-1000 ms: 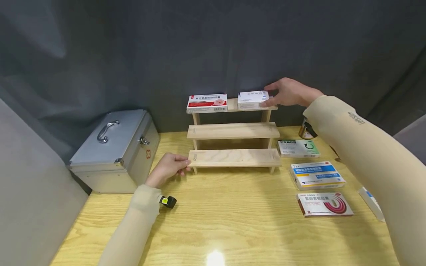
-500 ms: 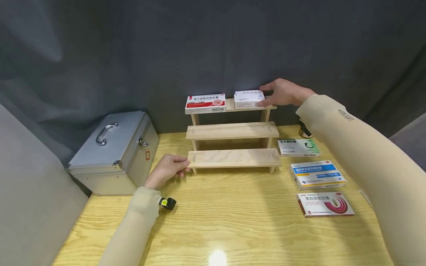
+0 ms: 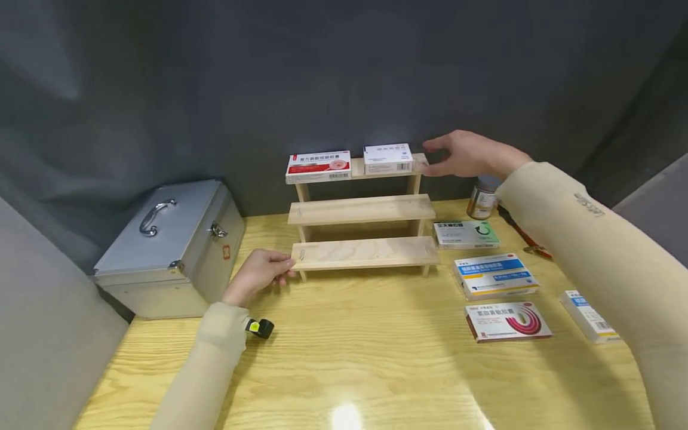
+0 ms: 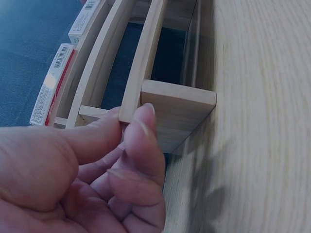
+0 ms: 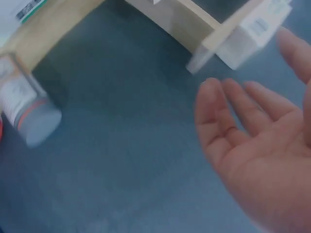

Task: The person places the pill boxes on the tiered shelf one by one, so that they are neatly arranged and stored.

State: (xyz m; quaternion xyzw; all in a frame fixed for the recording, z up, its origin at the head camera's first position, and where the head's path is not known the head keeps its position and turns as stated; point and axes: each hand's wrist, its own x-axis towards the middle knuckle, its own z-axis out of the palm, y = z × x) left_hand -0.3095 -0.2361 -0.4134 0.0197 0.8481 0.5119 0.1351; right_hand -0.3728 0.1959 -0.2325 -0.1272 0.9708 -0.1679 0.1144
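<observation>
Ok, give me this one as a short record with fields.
Left grip: pinches left end of bottom shelf
Right grip: near right end of top shelf, holding nothing
Top shelf contents: red-white box, then white box to its right
Table, right: green-white box, blue-white box, pink-arc box, fourth box, jar
Table, left: metal case

Wood-grain tabletop (image 3: 344, 346), metal case (image 3: 166, 230), tiered wooden rack (image 3: 362, 254), two boxes (image 3: 387, 159) on its top shelf (image 3: 357, 169), jar (image 3: 482, 202) and four boxes (image 3: 495, 277) at right
</observation>
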